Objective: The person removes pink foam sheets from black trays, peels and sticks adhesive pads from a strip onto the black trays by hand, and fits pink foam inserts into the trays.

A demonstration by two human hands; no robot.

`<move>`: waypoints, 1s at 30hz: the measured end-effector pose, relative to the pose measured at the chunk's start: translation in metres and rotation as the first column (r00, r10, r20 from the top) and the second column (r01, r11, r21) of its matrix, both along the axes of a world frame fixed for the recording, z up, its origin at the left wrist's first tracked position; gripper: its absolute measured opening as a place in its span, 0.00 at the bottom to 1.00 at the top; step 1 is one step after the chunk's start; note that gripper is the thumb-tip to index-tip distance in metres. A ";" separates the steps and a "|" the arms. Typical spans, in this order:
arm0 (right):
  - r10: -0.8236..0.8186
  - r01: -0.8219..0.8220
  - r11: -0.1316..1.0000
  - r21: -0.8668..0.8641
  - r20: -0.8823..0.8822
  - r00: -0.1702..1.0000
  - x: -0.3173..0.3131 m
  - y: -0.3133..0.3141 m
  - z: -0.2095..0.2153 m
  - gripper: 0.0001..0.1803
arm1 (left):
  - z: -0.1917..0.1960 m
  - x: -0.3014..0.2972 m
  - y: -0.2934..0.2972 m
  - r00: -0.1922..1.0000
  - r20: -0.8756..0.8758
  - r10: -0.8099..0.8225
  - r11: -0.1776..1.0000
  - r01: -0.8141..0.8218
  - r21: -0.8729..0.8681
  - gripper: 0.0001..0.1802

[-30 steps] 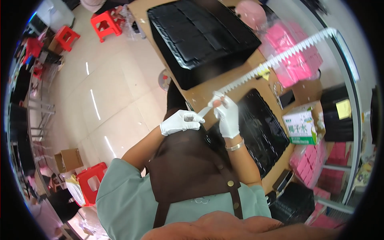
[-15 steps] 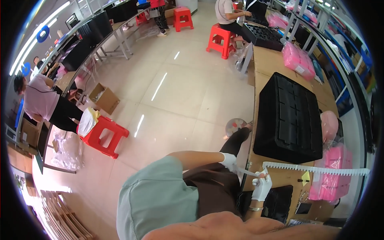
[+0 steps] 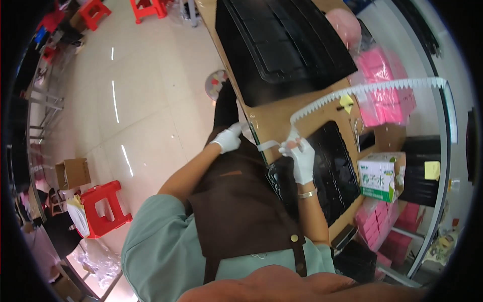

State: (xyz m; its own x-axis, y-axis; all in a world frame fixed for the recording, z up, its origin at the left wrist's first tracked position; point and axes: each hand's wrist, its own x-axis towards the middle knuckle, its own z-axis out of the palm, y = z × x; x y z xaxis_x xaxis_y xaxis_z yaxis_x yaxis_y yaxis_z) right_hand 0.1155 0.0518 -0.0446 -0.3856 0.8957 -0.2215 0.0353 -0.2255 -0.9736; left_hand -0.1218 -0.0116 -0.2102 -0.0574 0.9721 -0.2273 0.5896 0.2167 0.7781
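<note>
From the head camera I look down over my own chest: a brown apron (image 3: pixel 236 211) over a pale green shirt (image 3: pixel 161 251), both forearms running up toward the edge of the wooden workbench (image 3: pixel 271 118), which I take as my landmark. My left hand (image 3: pixel 229 140), in a white glove, sits just off the near edge of the bench, its fingers pinched together on the loose end of a long white toothed strip (image 3: pixel 367 89). My right hand (image 3: pixel 302 158), also gloved in white and with a bracelet (image 3: pixel 307 194) at the wrist, is over the bench's near edge, fingers closed on the same strip a little further along. Between the two hands the strip runs as a short flat band; beyond the right hand it rises and arcs across the bench toward its far right side, its saw-like teeth pointing down. On the bench beyond the hands lies a large black moulded tray (image 3: pixel 282 45), and another black tray (image 3: pixel 332 171) lies just right of my right hand. Pink packets (image 3: pixel 385 98) are piled at the bench's far right under the strip, and a green and white carton (image 3: pixel 382 176) stands to the right of the nearer tray. Off the bench to the left, on the glossy tiled floor (image 3: pixel 131 100), stand a red plastic stool (image 3: pixel 103 206) and an open cardboard box (image 3: pixel 73 173).
</note>
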 end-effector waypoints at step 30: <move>-0.243 0.233 0.967 0.102 0.091 0.966 0.042 -0.062 0.015 0.06 | 0.177 0.107 0.022 0.556 0.795 0.244 0.964 -0.045 -0.264 0.16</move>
State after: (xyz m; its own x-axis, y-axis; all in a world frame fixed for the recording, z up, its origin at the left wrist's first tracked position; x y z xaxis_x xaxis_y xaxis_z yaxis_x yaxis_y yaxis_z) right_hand 0.1570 -0.0107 -0.0300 -0.1386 0.9769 -0.1626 0.0911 -0.1509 -0.9843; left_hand -0.0145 0.0109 -0.0330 0.1126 0.8976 -0.4262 -0.3278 0.4385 0.8368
